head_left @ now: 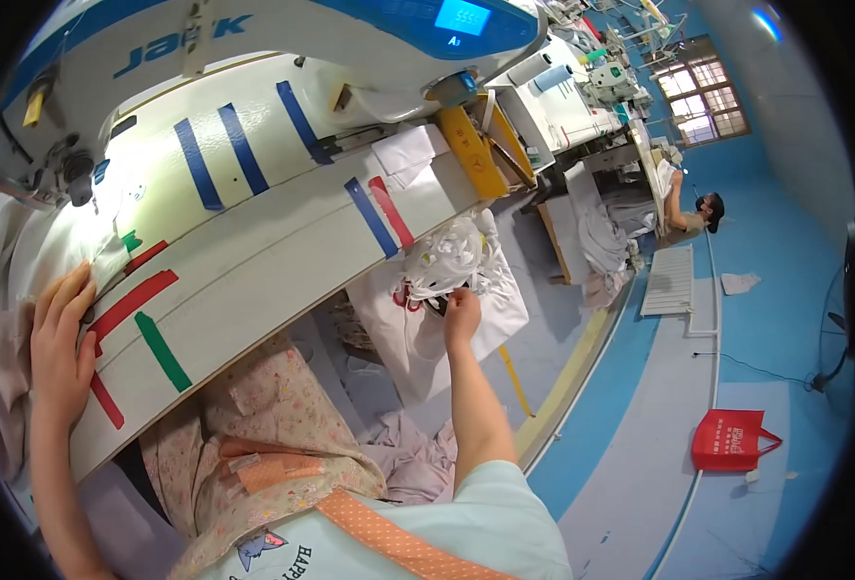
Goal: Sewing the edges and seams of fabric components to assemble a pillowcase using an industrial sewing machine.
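My left hand (60,343) lies with its fingers stretched out on white fabric (99,253), close to the lit needle area of a white and blue sewing machine (369,31). To the right, my right hand (461,317) has its fingers closed at the near side of a tangled heap of white strips (447,253). Something dark shows beside those fingertips; its kind and whether it is held cannot be made out. A small red looped thing (404,296) lies just left of it. The heap rests on a white cloth-covered stand (403,353) beside the machine table.
Coloured tape strips mark the machine table (253,261). A folded white cloth (408,155) and a yellow box (471,145) sit on its far right. Pale fabric (413,449) is heaped below the stand. Across the aisle, a person (684,217) sits working. A red bag (732,440) hangs on the wall.
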Tool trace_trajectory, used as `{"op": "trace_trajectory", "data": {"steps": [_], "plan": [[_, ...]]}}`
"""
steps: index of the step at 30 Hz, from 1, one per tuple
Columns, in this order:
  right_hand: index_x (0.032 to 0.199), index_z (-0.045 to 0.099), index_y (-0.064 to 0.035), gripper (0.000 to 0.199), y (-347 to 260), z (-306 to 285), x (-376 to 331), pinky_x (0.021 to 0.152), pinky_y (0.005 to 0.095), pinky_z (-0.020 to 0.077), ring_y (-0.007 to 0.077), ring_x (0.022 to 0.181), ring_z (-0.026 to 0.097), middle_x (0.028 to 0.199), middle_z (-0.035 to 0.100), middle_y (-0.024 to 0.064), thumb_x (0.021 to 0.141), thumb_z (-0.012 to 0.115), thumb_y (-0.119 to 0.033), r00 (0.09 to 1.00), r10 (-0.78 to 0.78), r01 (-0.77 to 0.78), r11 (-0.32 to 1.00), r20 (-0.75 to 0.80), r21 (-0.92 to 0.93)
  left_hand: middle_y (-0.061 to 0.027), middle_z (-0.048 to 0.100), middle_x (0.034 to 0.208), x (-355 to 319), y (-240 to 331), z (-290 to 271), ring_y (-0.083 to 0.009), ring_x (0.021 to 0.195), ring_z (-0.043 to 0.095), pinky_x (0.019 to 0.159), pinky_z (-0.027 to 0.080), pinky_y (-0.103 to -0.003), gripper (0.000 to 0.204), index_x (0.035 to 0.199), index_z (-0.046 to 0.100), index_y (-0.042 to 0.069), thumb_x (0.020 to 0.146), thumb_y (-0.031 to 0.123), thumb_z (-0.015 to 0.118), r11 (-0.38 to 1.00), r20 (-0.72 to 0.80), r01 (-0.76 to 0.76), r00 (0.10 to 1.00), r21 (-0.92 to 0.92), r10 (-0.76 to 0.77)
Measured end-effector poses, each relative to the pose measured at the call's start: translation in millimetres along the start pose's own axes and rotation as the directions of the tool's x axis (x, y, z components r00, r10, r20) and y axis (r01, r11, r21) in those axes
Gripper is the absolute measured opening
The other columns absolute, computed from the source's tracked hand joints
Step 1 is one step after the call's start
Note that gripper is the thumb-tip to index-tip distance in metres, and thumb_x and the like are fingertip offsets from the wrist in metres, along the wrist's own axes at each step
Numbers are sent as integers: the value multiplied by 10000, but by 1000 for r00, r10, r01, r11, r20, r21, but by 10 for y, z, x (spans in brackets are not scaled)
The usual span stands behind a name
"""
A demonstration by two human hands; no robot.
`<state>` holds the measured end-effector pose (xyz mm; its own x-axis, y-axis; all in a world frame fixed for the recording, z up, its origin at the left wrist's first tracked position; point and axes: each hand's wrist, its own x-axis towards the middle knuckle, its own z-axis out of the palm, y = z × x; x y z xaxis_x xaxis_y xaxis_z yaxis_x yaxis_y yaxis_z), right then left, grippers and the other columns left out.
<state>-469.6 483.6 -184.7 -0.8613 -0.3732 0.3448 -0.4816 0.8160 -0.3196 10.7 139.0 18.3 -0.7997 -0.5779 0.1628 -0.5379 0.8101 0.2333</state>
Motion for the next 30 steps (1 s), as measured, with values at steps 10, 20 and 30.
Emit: {"op": "trace_trajectory", "data": {"steps": [10,20,30], "plan": [[755,648,-82,36,-151,174,460,689,417,490,323,772,596,792,626,112,719,648,-86,982,-150,172,962,119,-212,-122,465,1361,17,48,-44,-331,1276,384,1070,283,-401,421,1204,522,5,785,-9,474,999,61,54,997,-8,-53],[762,653,-36,51,-306,-382,340,645,344,529,262,744,636,817,648,108,778,608,-56,975,-216,221,969,-52,115,-124,459,1367,-12,2,-18,-330,1277,383,1074,276,-400,446,1231,513,5,788,0,460,999,57,29,998,25,-31],[928,501,-41,54,-809,-1420,575,538,232,486,127,618,561,711,553,49,934,463,-78,976,111,-214,307,188,927,-154,528,1243,-51,79,-41,-355,1208,437,1025,331,-425,397,1144,548,7,750,-30,514,999,-79,-39,996,-33,36]]}}
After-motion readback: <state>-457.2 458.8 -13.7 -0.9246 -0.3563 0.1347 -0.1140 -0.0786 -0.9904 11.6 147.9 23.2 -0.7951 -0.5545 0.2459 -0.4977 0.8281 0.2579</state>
